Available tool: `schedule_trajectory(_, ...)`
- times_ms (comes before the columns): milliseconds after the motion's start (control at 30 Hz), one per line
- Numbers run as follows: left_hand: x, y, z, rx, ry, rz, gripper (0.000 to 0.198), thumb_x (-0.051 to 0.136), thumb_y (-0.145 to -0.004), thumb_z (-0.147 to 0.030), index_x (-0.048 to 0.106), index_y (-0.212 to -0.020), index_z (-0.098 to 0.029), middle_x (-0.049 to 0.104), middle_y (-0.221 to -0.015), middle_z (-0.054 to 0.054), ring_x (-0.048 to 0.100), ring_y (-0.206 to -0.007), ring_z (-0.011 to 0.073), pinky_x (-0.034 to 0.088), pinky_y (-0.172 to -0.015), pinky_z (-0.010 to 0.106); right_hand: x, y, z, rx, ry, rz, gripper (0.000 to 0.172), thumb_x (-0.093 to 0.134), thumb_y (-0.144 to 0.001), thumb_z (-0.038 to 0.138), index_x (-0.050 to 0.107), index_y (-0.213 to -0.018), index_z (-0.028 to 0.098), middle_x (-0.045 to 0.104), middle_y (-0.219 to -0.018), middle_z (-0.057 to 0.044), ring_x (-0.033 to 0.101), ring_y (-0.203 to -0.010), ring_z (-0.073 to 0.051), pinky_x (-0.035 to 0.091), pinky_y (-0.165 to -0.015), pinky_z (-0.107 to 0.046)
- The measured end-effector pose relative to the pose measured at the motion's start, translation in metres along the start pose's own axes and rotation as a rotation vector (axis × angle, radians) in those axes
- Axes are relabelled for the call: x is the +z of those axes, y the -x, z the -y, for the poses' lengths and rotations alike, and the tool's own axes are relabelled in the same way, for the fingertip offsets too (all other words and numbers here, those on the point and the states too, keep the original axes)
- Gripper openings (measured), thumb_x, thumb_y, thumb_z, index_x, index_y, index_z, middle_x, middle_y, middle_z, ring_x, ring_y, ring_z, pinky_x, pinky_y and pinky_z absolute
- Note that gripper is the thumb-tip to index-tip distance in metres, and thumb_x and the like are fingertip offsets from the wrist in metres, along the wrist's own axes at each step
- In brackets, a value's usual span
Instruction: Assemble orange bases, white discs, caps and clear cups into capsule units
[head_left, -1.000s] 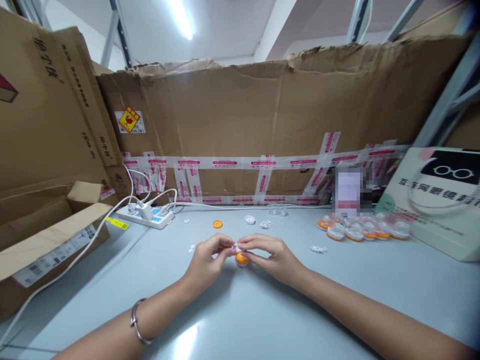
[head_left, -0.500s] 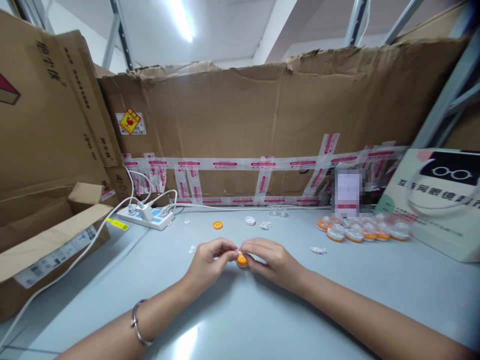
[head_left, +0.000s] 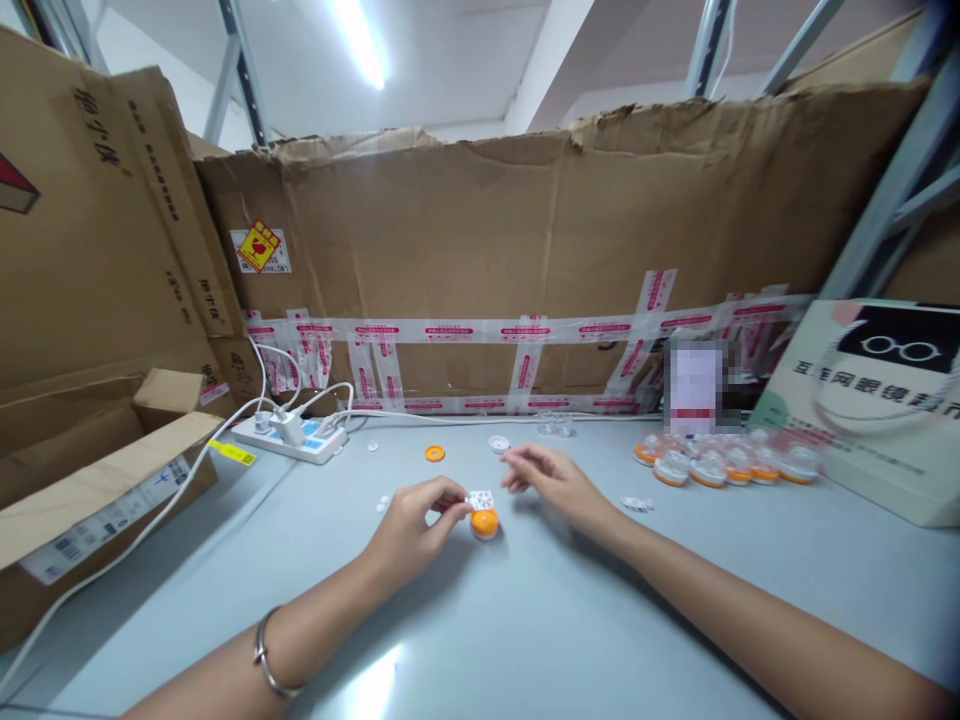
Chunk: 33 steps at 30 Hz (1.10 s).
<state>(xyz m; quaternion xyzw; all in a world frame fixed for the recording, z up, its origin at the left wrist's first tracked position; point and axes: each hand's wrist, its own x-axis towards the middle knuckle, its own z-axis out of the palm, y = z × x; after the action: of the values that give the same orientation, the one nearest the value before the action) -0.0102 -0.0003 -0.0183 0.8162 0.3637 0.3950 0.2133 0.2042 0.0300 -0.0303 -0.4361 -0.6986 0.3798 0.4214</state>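
Between the thumb and fingers of my left hand [head_left: 420, 515] is a small flat white piece [head_left: 481, 499] with a dark speckled pattern. It sits just above and behind a round orange part [head_left: 484, 523] with a pale base, which stands on the table. My right hand [head_left: 551, 483] is apart from it, to the right, with loosely bent fingers and nothing visible in them. Its fingertips are close to a white ring-shaped cap [head_left: 499, 444]. An orange ring [head_left: 434, 453] lies farther back on the left.
Several clear-domed containers with orange or white bases [head_left: 707, 468] stand at right. Small patterned white pieces [head_left: 637, 504] lie nearer. A power strip [head_left: 292, 437] with cables, an open carton [head_left: 112, 480], a cardboard wall [head_left: 450, 240] and a pale printed bag [head_left: 862, 420] surround the table [head_left: 517, 640].
My right hand has drawn away from the orange part, right and slightly back, covering the loose white pieces there. My left hand has stayed, and the patterned white piece now shows in it.
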Motion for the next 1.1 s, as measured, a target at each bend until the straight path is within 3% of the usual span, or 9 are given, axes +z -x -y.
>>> schedule_trajectory(67,0.000,0.000,0.001,-0.026,0.006,-0.005,0.008,0.052,-0.080,-0.019,0.059,-0.077,-0.016,0.064,-0.071,0.002,0.059,-0.066,0.0122,0.047,-0.064,0.022,-0.019,-0.008,-0.014,-0.104,0.365,-0.217,0.025,0.040,-0.084,0.036,0.058,-0.086,0.018,0.063,-0.080,-0.006,0.059,-0.076,-0.018,0.045,-0.075,-0.036)
schedule_trajectory(100,0.000,0.000,0.001,-0.032,0.012,-0.002,0.008,0.052,-0.080,-0.019,0.059,-0.078,-0.016,0.064,-0.072,0.002,0.059,-0.066,0.0123,0.047,-0.064,0.022,-0.027,-0.011,-0.021,-0.113,0.424,-0.258,0.023,0.043,-0.083,0.033,0.059,-0.088,0.017,0.062,-0.088,-0.009,0.057,-0.083,-0.021,0.043,-0.079,-0.038)
schedule_trajectory(200,0.000,0.000,0.002,-0.032,0.017,0.012,0.009,0.051,-0.080,-0.020,0.059,-0.077,-0.016,0.064,-0.072,0.002,0.059,-0.066,0.0122,0.047,-0.064,0.022,-0.042,-0.017,-0.038,-0.139,0.533,-0.235,0.022,0.053,-0.076,0.027,0.064,-0.094,0.019,0.059,-0.099,-0.010,0.052,-0.096,-0.025,0.037,-0.087,-0.043)
schedule_trajectory(333,0.000,0.000,0.002,-0.037,0.019,0.018,0.009,0.051,-0.080,-0.020,0.059,-0.077,-0.015,0.064,-0.072,0.002,0.060,-0.067,0.0122,0.047,-0.065,0.022,-0.038,-0.020,-0.048,-0.172,0.691,-0.132,0.019,0.057,-0.075,0.025,0.067,-0.090,0.023,0.059,-0.097,-0.008,0.051,-0.095,-0.025,0.038,-0.084,-0.043)
schedule_trajectory(433,0.000,0.000,0.002,-0.042,0.035,0.021,0.009,0.051,-0.080,-0.020,0.058,-0.077,-0.015,0.064,-0.072,0.002,0.060,-0.067,0.0124,0.047,-0.064,0.022,-0.033,-0.021,-0.051,-0.167,0.679,-0.099,0.015,0.054,-0.077,0.021,0.068,-0.079,0.021,0.061,-0.088,-0.007,0.054,-0.088,-0.022,0.040,-0.081,-0.038)
schedule_trajectory(567,-0.001,0.000,0.001,-0.045,0.034,0.027,0.010,0.051,-0.080,-0.021,0.058,-0.077,-0.016,0.064,-0.072,0.002,0.060,-0.067,0.0128,0.048,-0.064,0.023,-0.033,-0.020,-0.050,-0.132,0.649,-0.087,0.016,0.051,-0.076,0.019,0.067,-0.078,0.018,0.063,-0.084,-0.007,0.057,-0.084,-0.019,0.043,-0.079,-0.033)
schedule_trajectory(900,-0.001,0.001,0.002,-0.031,0.035,0.021,0.010,0.051,-0.080,-0.020,0.059,-0.077,-0.017,0.064,-0.072,0.002,0.060,-0.067,0.0130,0.049,-0.065,0.024,-0.038,-0.011,-0.028,-0.019,0.610,-0.027,0.006,0.061,-0.067,0.022,0.065,-0.063,0.019,0.063,-0.071,-0.003,0.058,-0.070,-0.017,0.044,-0.066,-0.027)
schedule_trajectory(1100,0.000,0.001,0.002,-0.041,0.032,0.025,0.010,0.051,-0.080,-0.021,0.059,-0.077,-0.016,0.064,-0.072,0.002,0.060,-0.067,0.0127,0.048,-0.065,0.023,-0.038,-0.012,-0.027,0.016,0.595,-0.024,0.015,0.062,-0.066,0.022,0.062,-0.080,0.017,0.062,-0.077,-0.003,0.056,-0.071,-0.017,0.044,-0.066,-0.029)
